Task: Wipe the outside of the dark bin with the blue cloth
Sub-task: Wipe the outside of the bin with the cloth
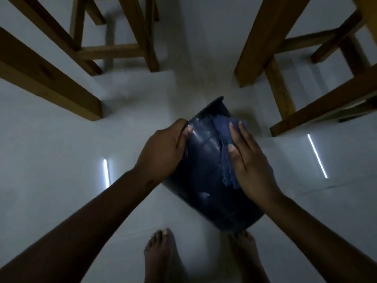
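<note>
The dark bin (206,180) is tilted above the pale floor, its rim at the far end and its base near my feet. My left hand (161,150) grips the bin's left side close to the rim, thumb on the outer wall. A blue cloth (223,144) with a scalloped edge lies on the bin's upper right side. My right hand (248,164) presses flat on the cloth, fingers spread toward the rim. Part of the cloth is hidden under that hand.
Wooden chair and table legs (61,78) stand at the left, another set of wooden legs (279,84) at the right, and a stool frame (114,50) at the back. My bare feet (161,256) are on the glossy floor just below the bin.
</note>
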A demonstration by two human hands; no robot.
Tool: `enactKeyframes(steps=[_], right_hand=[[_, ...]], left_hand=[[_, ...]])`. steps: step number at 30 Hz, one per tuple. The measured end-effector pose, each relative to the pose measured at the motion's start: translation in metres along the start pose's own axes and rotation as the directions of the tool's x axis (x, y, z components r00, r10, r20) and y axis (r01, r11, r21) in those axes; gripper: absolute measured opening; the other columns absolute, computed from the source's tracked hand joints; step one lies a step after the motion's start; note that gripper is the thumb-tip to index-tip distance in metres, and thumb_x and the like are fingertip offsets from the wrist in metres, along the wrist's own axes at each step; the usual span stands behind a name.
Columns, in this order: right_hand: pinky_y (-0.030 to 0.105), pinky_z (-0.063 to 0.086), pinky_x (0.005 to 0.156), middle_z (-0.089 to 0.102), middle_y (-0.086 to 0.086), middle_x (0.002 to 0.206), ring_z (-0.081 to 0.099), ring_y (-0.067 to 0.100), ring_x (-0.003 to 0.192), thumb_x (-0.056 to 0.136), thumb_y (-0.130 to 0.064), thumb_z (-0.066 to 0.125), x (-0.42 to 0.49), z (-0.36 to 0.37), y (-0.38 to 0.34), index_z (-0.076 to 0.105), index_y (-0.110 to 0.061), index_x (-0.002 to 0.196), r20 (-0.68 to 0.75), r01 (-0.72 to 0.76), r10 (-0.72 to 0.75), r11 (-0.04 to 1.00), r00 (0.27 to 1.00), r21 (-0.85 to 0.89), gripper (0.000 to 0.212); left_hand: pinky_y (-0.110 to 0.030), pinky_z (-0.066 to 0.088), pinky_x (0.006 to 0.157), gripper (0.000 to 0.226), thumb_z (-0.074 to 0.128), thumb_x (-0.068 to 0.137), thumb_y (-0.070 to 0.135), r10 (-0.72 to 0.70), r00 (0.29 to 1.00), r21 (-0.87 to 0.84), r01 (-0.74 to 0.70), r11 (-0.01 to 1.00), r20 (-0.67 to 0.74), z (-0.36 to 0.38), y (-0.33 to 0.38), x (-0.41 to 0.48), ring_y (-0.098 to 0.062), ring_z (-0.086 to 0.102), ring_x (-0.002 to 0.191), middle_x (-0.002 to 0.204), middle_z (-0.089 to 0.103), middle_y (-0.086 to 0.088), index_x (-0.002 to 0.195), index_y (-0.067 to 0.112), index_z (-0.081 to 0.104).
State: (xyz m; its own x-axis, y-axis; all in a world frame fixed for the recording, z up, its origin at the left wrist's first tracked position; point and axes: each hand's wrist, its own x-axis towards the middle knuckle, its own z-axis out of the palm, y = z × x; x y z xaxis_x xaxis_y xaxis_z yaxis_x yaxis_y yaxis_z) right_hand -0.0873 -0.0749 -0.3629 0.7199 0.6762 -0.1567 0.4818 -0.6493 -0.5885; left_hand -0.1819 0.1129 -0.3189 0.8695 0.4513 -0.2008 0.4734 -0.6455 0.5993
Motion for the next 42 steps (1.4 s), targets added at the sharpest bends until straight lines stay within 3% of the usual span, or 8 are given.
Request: enactKeyframes(steps=[5,11,19,26,30,34,38,42], right_hand=[[0.054,0.021,0.114,0.003,0.003,0.163,0.002,0.031,0.149,0.098,-0.05,0.006,-0.052,0.02,-0.021,0.0,-0.035,0.152,0.09,0.094,-0.073,0.96,0.993,-0.263,0.056],[0.048,0.028,0.116,0.007,-0.001,0.162,0.008,0.019,0.149,0.099,-0.049,0.012,-0.019,0.004,-0.001,0.011,-0.033,0.152,-0.009,0.006,-0.006,0.997,1.0,-0.071,0.055],[0.051,0.016,0.116,0.009,0.0,0.162,0.003,0.029,0.149,0.099,-0.051,0.008,-0.06,0.023,-0.014,0.005,-0.038,0.151,0.119,0.184,-0.156,0.94,0.981,-0.289,0.053],[0.046,0.022,0.117,0.004,-0.003,0.162,0.006,0.019,0.149,0.097,-0.051,0.006,-0.027,0.004,-0.005,0.002,-0.034,0.152,0.053,-0.046,0.054,0.99,0.997,-0.136,0.058],[0.047,0.007,0.117,0.006,0.0,0.162,0.0,0.03,0.149,0.099,-0.048,0.006,-0.062,0.023,-0.021,0.004,-0.036,0.151,0.149,0.175,-0.133,0.934,0.98,-0.312,0.054],[0.043,0.013,0.119,0.002,-0.004,0.162,0.001,0.019,0.149,0.098,-0.051,0.009,-0.021,0.009,-0.01,0.0,-0.039,0.15,0.014,0.091,-0.09,0.981,0.996,-0.169,0.053],[0.038,0.023,0.118,0.007,-0.008,0.162,0.009,0.006,0.145,0.098,-0.053,0.014,-0.006,-0.002,0.001,0.005,-0.039,0.15,0.031,-0.102,0.099,0.987,0.995,0.123,0.055],[0.047,0.019,0.116,0.006,0.003,0.162,0.006,0.028,0.149,0.098,-0.049,0.005,-0.065,0.02,-0.015,0.0,-0.031,0.152,0.098,0.086,-0.066,0.972,0.993,-0.22,0.057]], left_hand=[[-0.029,0.041,0.059,0.027,0.028,0.102,0.043,0.004,1.0,0.029,-0.003,1.0,-0.003,0.002,0.004,0.002,-0.021,0.059,0.063,0.066,0.057,0.005,0.082,0.029,0.04],[-0.023,0.04,0.053,0.029,0.027,0.102,0.044,-0.013,1.0,0.014,0.014,1.0,-0.003,0.001,0.003,0.002,-0.011,0.057,0.058,0.062,0.06,0.003,0.083,0.027,0.043],[-0.027,0.038,0.059,0.03,0.026,0.102,0.044,-0.011,1.0,0.003,0.011,1.0,0.005,0.002,0.0,-0.001,-0.014,0.055,0.061,0.064,0.053,0.008,0.087,0.026,0.045],[-0.031,0.049,0.063,0.031,0.024,0.102,0.044,-0.032,0.999,-0.023,0.033,0.999,0.017,0.0,0.006,0.002,-0.012,0.061,0.06,0.063,0.062,0.004,0.088,0.028,0.047],[-0.026,0.044,0.061,0.03,0.028,0.101,0.045,-0.02,0.999,-0.041,0.021,0.999,0.038,-0.002,0.0,-0.001,-0.015,0.06,0.069,0.075,0.061,0.007,0.093,0.025,0.05],[-0.011,0.045,0.059,0.018,0.037,0.099,0.044,0.012,0.983,-0.181,0.021,0.983,0.182,-0.009,-0.014,-0.011,-0.002,0.064,0.077,0.083,0.066,0.013,0.101,0.033,0.051],[-0.029,0.047,0.06,0.026,0.036,0.098,0.045,-0.066,0.996,-0.094,0.072,0.993,0.063,-0.006,-0.007,-0.017,-0.018,0.064,0.073,0.078,0.066,0.006,0.096,0.027,0.053],[-0.029,0.046,0.064,0.028,0.036,0.099,0.047,-0.036,0.999,0.011,0.036,0.999,-0.016,-0.001,0.007,-0.002,-0.021,0.062,0.074,0.083,0.069,0.001,0.095,0.027,0.056]])
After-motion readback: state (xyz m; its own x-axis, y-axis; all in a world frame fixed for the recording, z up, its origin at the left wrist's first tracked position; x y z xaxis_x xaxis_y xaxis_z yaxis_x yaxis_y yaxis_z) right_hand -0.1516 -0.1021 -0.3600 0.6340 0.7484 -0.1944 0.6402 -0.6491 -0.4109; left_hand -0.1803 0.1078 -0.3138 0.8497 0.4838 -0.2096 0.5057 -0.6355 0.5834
